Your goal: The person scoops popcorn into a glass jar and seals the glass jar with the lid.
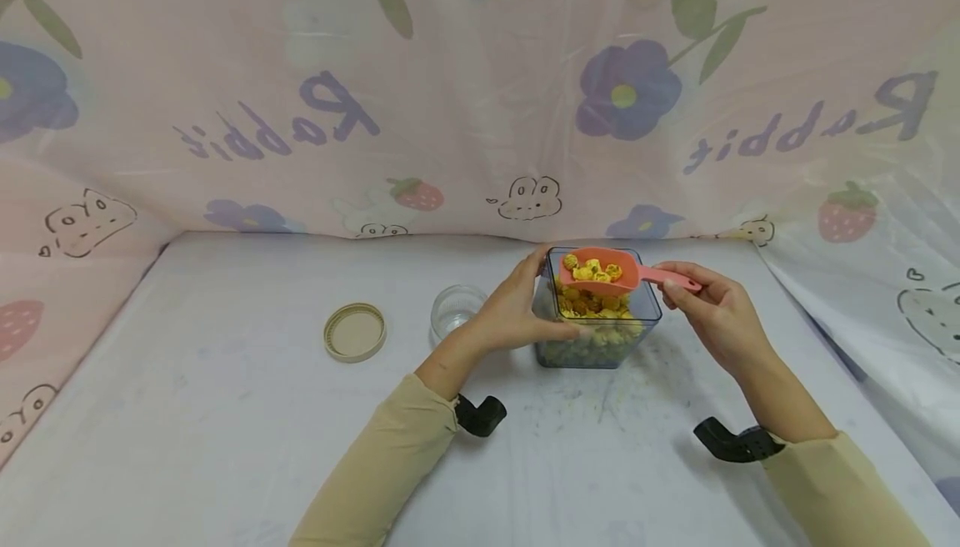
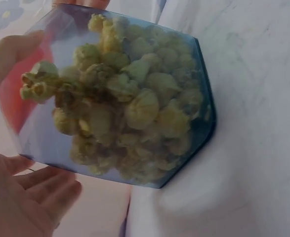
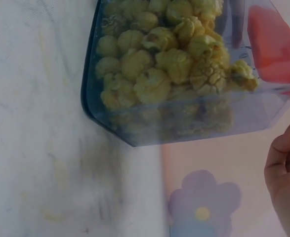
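A clear bluish square container (image 1: 577, 351) stands on the table, part filled with yellow popcorn (image 2: 140, 108). My left hand (image 1: 517, 305) grips its left side near the rim, thumb along the near wall and fingers at the far side. In my right hand (image 1: 712, 305) the handle of a coral-red scoop (image 1: 633, 273) is pinched between thumb and fingers. The scoop lies level across the container's mouth, with several popcorn pieces in its bowl. Through the container wall the red scoop (image 3: 273, 47) shows in the right wrist view, beside my right fingers.
Left of the container, partly behind my left wrist, stands a small clear round jar (image 1: 453, 305). Farther left a round beige lid (image 1: 355, 332) lies on the white-covered table (image 1: 210, 414). A printed pink curtain (image 1: 465, 113) hangs along the table's back edge.
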`<state>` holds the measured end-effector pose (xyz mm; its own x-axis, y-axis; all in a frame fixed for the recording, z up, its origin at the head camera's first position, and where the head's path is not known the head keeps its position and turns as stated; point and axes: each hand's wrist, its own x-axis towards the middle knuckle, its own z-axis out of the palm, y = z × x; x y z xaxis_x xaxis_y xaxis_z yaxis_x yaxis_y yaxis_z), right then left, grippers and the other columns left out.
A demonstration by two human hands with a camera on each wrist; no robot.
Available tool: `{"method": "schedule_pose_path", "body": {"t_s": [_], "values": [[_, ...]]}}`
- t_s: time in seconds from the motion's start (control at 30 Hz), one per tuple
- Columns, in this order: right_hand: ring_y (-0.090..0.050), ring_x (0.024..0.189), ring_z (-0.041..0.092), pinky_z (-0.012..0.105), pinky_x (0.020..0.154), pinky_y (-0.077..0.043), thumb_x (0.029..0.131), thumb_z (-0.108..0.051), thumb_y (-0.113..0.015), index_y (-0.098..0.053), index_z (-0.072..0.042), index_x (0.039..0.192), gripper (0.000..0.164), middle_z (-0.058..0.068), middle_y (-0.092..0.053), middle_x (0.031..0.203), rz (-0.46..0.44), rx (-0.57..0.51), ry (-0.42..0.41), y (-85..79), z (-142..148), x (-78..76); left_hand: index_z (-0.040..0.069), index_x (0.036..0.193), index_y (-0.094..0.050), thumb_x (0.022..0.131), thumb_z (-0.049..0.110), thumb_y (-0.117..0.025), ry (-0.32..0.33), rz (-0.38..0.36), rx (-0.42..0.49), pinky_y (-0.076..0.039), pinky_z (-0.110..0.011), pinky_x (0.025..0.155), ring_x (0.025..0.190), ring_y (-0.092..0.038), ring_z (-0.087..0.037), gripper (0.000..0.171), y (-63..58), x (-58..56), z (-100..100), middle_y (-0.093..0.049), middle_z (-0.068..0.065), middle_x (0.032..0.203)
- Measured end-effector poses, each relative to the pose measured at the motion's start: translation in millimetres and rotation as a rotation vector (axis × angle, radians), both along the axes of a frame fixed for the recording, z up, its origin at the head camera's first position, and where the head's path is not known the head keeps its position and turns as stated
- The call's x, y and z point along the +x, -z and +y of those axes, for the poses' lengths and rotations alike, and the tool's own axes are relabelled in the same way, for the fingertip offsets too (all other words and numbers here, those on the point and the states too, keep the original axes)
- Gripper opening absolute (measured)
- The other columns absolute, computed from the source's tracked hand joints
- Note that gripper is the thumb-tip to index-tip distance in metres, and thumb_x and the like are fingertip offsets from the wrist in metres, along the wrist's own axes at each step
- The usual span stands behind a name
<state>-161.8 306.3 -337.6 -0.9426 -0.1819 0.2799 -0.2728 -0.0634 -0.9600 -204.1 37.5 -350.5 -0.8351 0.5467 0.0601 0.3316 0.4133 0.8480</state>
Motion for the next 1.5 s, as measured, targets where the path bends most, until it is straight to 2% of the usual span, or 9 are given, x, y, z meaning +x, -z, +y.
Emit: {"method": "schedule_pose_path", "body": {"t_s": [0.13, 0.27, 0.37, 0.53, 0.67, 0.8, 1.0, 1.3, 1.5], "values": [[-0.048, 0.079, 0.013, 0.018, 0.073, -0.043, 0.097, 0.003, -0.048, -0.063, 0.0, 0.112, 0.022, 0.0, -0.055, 0.086, 0.002, 0.011, 0.007, -2.7, -2, -0.1, 0.023, 0.155, -0.006, 0.072, 0.045, -0.081, -0.006, 0.022, -0.062, -0.037, -0.048, 0.11, 0.138, -0.036, -0.023, 0.114, -3.8, 0.8, -2, -0.028, -0.006, 0.155], [-0.05, 0.079, 0.012, 0.016, 0.073, -0.044, 0.097, 0.002, -0.049, -0.064, -0.003, 0.112, 0.022, 0.0, -0.057, 0.085, -0.007, 0.013, 0.015, -5.6, -3, -0.3, 0.021, 0.155, -0.003, 0.072, 0.05, -0.08, 0.003, 0.047, -0.108, -0.034, -0.046, 0.113, 0.143, -0.029, -0.023, 0.117, -6.4, 1.0, -3, -0.022, -0.006, 0.159], [-0.05, 0.078, 0.011, 0.015, 0.073, -0.045, 0.097, 0.003, -0.049, -0.064, -0.003, 0.112, 0.022, 0.0, -0.058, 0.085, -0.005, 0.01, 0.015, -7.4, -4, -0.3, 0.017, 0.155, -0.004, 0.071, 0.053, -0.079, 0.012, 0.094, -0.136, -0.031, -0.044, 0.115, 0.145, -0.025, -0.023, 0.118, -8.3, 1.3, -4, -0.02, -0.006, 0.159], [-0.051, 0.079, 0.012, 0.016, 0.073, -0.046, 0.096, 0.003, -0.05, -0.065, -0.003, 0.112, 0.023, -0.001, -0.06, 0.087, 0.009, 0.009, 0.021, -10.5, -6, -0.2, 0.017, 0.155, -0.011, 0.069, 0.055, -0.08, 0.015, 0.189, -0.171, -0.034, -0.043, 0.114, 0.142, -0.03, -0.022, 0.117, -11.5, 2.0, -9, -0.027, -0.006, 0.156], [-0.051, 0.08, 0.011, 0.015, 0.073, -0.045, 0.096, 0.002, -0.051, -0.065, -0.005, 0.112, 0.022, -0.001, -0.06, 0.086, -0.004, 0.027, 0.033, -12.7, -7, -1.1, 0.015, 0.154, -0.015, 0.068, 0.058, -0.079, 0.003, 0.228, -0.23, -0.031, -0.041, 0.115, 0.143, -0.029, -0.022, 0.115, -13.5, 2.6, -17, -0.027, -0.006, 0.156], [-0.051, 0.08, 0.011, 0.014, 0.072, -0.045, 0.097, 0.0, -0.052, -0.065, -0.005, 0.112, 0.021, -0.001, -0.059, 0.086, -0.009, 0.038, 0.038, -14.4, -10, -1.9, 0.013, 0.152, -0.023, 0.069, 0.059, -0.078, -0.019, 0.241, -0.276, -0.029, -0.041, 0.117, 0.144, -0.026, -0.023, 0.11, -15.2, 2.4, -27, -0.025, -0.006, 0.157], [-0.049, 0.079, 0.011, 0.017, 0.068, -0.044, 0.096, 0.002, -0.051, -0.066, -0.004, 0.112, 0.022, 0.0, -0.059, 0.084, 0.039, 0.038, 0.038, -17.6, -15, -3.8, 0.01, 0.149, -0.032, 0.07, 0.057, -0.078, -0.054, 0.262, -0.293, -0.03, -0.044, 0.115, 0.143, -0.028, -0.025, 0.103, -15.3, 1.6, -43, -0.027, -0.008, 0.156], [-0.053, 0.08, 0.01, 0.015, 0.072, -0.05, 0.095, 0.002, -0.053, -0.066, -0.006, 0.113, 0.023, -0.001, -0.059, 0.093, 0.042, 0.051, 0.043, -23.3, -24, -5.7, 0.011, 0.147, -0.036, 0.07, 0.054, -0.08, -0.065, 0.257, -0.319, -0.03, -0.046, 0.115, 0.141, -0.03, -0.028, 0.099, -12.0, 1.3, -60, -0.031, -0.01, 0.154], [-0.052, 0.077, 0.012, 0.017, 0.069, -0.049, 0.095, 0.004, -0.053, -0.066, -0.004, 0.113, 0.024, -0.001, -0.063, 0.088, 0.058, 0.053, 0.03, -25.8, -30, -7.7, 0.011, 0.145, -0.039, 0.069, 0.055, -0.08, -0.069, 0.259, -0.302, -0.037, -0.043, 0.111, 0.133, -0.04, -0.025, 0.097, -8.9, 1.4, -69, -0.04, -0.008, 0.145]]}}
